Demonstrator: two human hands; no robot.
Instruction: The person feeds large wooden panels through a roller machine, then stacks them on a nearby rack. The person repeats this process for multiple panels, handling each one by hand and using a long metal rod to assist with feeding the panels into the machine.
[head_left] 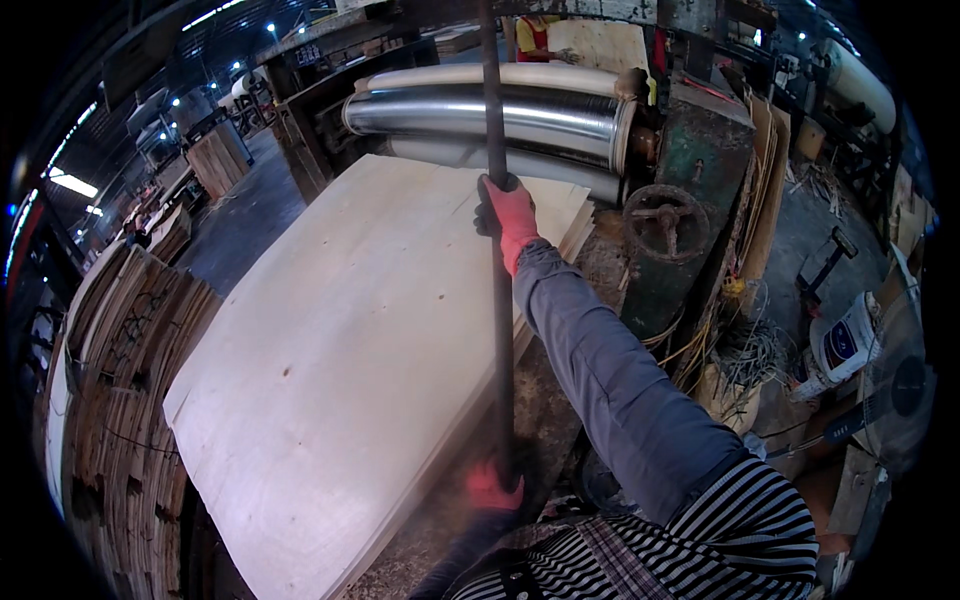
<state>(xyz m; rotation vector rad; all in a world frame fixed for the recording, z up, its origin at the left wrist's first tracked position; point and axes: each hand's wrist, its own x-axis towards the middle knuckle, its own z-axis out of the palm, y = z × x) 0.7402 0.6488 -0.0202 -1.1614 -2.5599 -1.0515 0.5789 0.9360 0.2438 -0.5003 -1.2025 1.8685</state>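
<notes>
A long dark pole (503, 330) runs upright through the middle of the view, from the top edge down to near my body. My right hand (512, 215), in a pink glove with dark fingers, is wrapped round it at about mid-height, the arm stretched forward. Lower down, my left hand (493, 487), in a similar glove and blurred by motion, closes round the pole's bottom end. Just left of the pole lies a stack of pale wood veneer sheets (330, 300), its top sheet marked with a few small knots.
Beyond the stack stands a roller machine with a shiny metal roller (480, 115) and a rusty handwheel (666, 222) on its green frame. Rough veneer piles (125, 400) stand at left. At right are a white bucket (845, 340), tangled strapping (750, 360) and a fan (880, 400). Another person (535, 38) stands behind the rollers.
</notes>
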